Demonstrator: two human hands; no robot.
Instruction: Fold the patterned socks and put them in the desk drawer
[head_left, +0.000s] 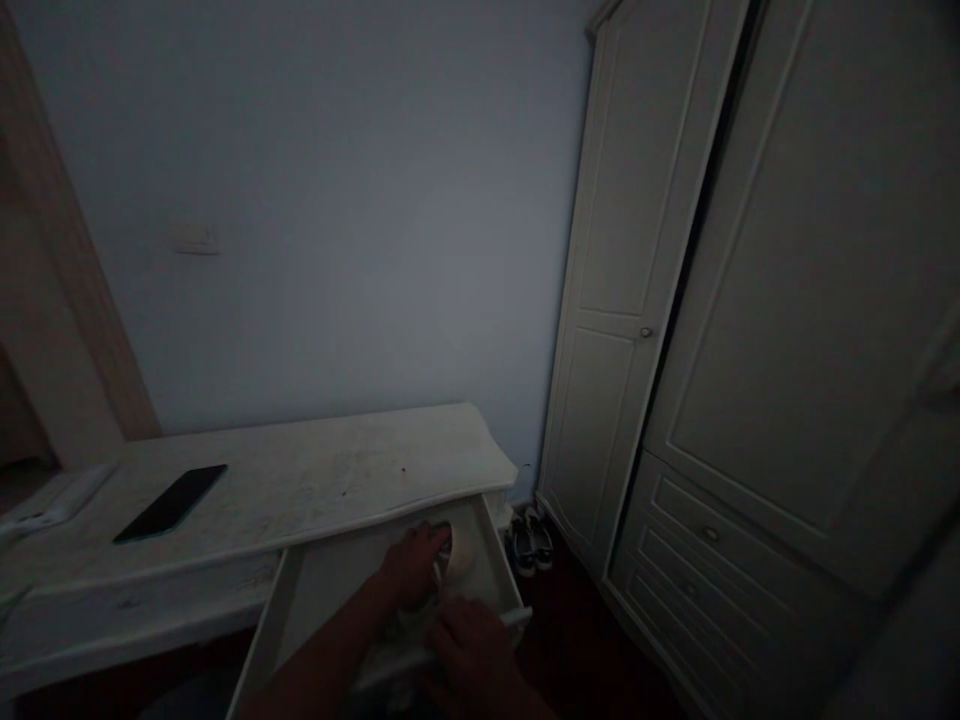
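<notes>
Two hands at one pale object, over an open drawer

The pale, rounded object (461, 553), dark on its upper left side, shows toward the right side of the drawer (319, 592); whether it rests on the bottom, I cannot tell. The left hand (420, 562) is at its left edge, fingers bent and close together. The right hand (472, 640) is just below it, fingers curled. The dim light hides whether either hand grips it.

The drawer juts from a white table (315, 465) with a worn top, where a dark phone (171, 505) lies flat toward the left. To the right, a pair of dark shoes (531, 542) stands on the dark red floor (574, 635), near a pale wardrobe (619, 240). Behind is a bluish wall (360, 220).
</notes>
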